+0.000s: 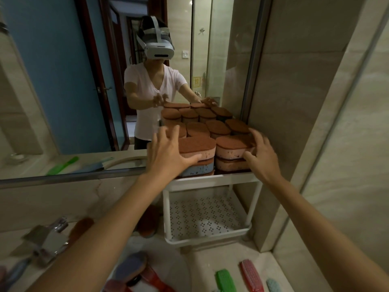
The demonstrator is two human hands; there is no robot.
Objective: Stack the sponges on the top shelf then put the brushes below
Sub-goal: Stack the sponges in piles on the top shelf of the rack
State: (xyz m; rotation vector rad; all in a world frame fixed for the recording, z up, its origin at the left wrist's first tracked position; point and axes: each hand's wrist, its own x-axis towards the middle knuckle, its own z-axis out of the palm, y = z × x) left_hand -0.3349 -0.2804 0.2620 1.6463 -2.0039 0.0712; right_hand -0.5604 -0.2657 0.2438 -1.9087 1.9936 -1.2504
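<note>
Setting: bathroom counter of pale marble [210, 262], mirror [63, 81] behind.
Sponges: rust-topped oblong foam sponges [196, 144] stacked on white plastic rack's [212, 182] top shelf, long axes roughly left-right.
Left hand [168, 152]: spread, pressing stack's left side, grasping nothing.
Right hand [261, 152]: curled on the right-hand stack, thumb in front.
Risk: uneven squeeze could topple soft stacks.
Brushes: green plastic brush [226, 280], red plastic brush [251, 276] on counter; lower shelf awaits.

Wall mirror [63, 81] (chrome faucet [49, 239] below)

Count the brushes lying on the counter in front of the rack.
3 clearly visible: a green brush, a red brush to its right, and a pale teal brush at the bottom edge. Blurred items behind the left forearm may hide more.
</note>
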